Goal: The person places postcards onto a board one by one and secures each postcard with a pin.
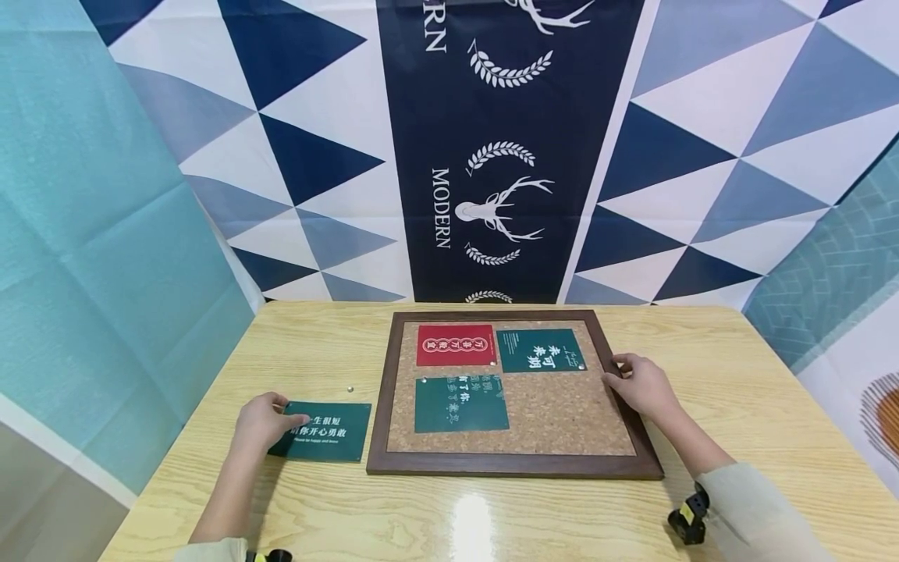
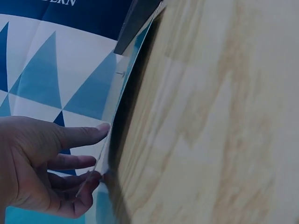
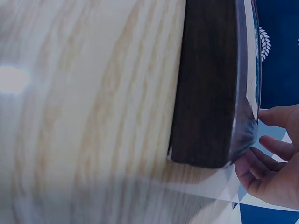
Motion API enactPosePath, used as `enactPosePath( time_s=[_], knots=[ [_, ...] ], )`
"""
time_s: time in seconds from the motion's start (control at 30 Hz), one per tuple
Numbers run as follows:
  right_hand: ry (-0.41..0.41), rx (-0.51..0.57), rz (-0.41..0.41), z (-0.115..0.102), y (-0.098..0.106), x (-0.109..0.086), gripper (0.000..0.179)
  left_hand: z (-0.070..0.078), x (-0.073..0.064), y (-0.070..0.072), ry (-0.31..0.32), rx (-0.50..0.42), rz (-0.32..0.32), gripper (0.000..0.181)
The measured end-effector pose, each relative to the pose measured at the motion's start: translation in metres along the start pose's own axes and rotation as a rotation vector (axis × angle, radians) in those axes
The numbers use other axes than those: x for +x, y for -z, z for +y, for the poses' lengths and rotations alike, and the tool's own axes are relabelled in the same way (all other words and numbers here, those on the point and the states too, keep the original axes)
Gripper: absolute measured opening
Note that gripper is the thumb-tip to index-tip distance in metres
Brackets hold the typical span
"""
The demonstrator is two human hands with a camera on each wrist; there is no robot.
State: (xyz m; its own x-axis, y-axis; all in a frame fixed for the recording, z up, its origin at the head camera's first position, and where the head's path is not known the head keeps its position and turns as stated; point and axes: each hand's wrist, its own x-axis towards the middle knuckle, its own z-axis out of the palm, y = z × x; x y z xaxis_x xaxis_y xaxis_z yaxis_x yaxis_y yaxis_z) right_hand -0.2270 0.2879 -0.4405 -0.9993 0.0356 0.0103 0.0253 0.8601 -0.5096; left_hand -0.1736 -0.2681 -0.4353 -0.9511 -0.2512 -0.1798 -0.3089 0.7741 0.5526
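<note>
My left hand (image 1: 265, 424) pinches the left edge of a dark green card (image 1: 328, 431) with white lettering, left of the cork board. In the left wrist view the card appears nearly edge-on between thumb (image 2: 88, 135) and fingers. My right hand (image 1: 642, 382) grips the right side of the brown-framed cork board (image 1: 562, 417), thumb on the inner side and fingers at the outer edge. On the cork are a red card (image 1: 455, 346), a green card (image 1: 537, 350) at the upper right and another green card (image 1: 460, 414) below the red one.
A small pushpin (image 1: 350, 389) stands on the wooden table (image 1: 316, 343) just beyond the held card. Patterned cloth (image 1: 323, 156) hangs behind the table's far edge. Light glares off the tabletop in front of the board.
</note>
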Motion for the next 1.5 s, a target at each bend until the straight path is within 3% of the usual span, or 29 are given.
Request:
enactPosePath(
  time_s=[0.43,0.93,1.2,1.5],
  knots=[
    [0.005,-0.019,-0.018,0.001,-0.002,0.002,0.048,-0.009,0.001,0.016,-0.006,-0.110,-0.103,0.050],
    [0.003,-0.016,-0.029,0.000,-0.001,0.001,0.048,-0.023,-0.002,0.026,0.018,-0.400,-0.204,0.047],
    [-0.006,-0.012,-0.036,-0.002,0.001,0.001,0.049,-0.028,-0.001,0.027,-0.029,-0.395,-0.202,0.049],
    [-0.007,-0.007,-0.045,-0.001,0.001,0.001,0.049,-0.032,0.001,0.030,-0.064,-0.492,-0.213,0.053]
  ],
)
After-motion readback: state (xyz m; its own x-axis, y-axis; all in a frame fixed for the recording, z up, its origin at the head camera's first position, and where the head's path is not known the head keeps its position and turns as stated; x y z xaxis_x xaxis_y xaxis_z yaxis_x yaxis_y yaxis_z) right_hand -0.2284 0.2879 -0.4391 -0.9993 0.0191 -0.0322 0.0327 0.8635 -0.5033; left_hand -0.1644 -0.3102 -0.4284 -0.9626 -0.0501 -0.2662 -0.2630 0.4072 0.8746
